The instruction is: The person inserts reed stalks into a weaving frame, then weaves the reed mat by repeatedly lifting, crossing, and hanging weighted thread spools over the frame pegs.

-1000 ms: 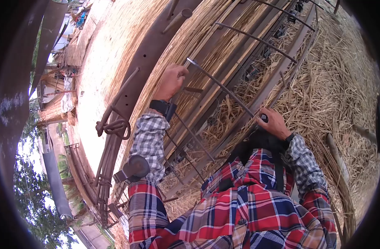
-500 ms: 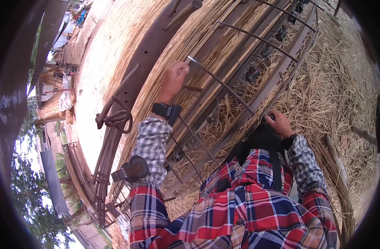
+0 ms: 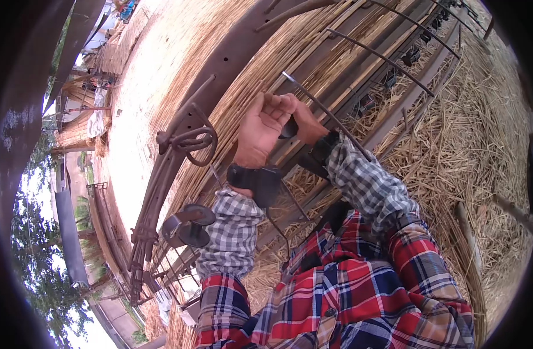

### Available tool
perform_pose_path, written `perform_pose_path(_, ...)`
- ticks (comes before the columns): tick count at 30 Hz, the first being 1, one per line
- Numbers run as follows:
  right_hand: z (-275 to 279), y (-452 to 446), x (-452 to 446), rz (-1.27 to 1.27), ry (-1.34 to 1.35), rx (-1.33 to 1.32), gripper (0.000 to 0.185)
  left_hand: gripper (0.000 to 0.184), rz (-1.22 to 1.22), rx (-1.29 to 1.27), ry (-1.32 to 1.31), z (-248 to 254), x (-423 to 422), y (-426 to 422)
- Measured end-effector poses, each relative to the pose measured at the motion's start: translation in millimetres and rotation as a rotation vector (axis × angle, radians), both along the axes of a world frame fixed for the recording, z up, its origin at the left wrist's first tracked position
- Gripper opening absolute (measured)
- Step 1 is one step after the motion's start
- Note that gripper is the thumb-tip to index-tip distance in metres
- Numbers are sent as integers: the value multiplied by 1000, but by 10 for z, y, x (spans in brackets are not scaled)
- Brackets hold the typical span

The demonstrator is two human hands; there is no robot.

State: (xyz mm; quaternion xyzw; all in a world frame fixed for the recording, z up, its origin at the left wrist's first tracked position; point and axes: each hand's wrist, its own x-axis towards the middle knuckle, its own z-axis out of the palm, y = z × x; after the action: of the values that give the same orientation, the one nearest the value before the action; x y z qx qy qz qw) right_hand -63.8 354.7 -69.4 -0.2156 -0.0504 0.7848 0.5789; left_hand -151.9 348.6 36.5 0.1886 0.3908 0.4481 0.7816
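Over a brown metal frame, beside long straw-coloured reeds lying lengthwise along it, two hands meet at the fingers. The left hand is half-curled, palm showing; the right hand bends inward near a dark object, partly hidden. Whether either grips anything cannot be told.
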Motion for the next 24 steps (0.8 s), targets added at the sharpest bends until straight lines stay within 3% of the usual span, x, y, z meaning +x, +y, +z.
perform_pose_path(2,201,23,60,-8,70,-54,22,24,118,-12,-47,-14,37,-133)
perform_pose_path(4,285,124,78,81,364,-165,26,25,170,-20,-64,-40,-7,-187)
perform_pose_path(6,323,142,43,36,319,-149,30,26,182,47,-133,-103,-100,-189)
perform_pose_path(10,282,190,-14,-72,213,-129,42,22,147,76,-21,-138,-199,-253)
perform_pose_path(12,236,180,-39,-104,468,-35,44,23,142,87,-13,-135,-207,-247)
perform_pose_path(13,212,189,-32,-99,468,-39,44,23,135,96,-4,-132,-213,-255)
perform_pose_path(15,184,217,5,175,1046,-9,48,23,153,45,72,-128,-251,-290)
perform_pose_path(20,-98,173,24,243,952,166,53,21,157,41,298,-16,-176,-273)
perform_pose_path(22,-199,-15,102,225,863,229,54,22,73,375,619,16,-201,-192)
perform_pose_path(24,-107,-320,231,180,724,37,53,24,35,423,705,-1,-240,-119)
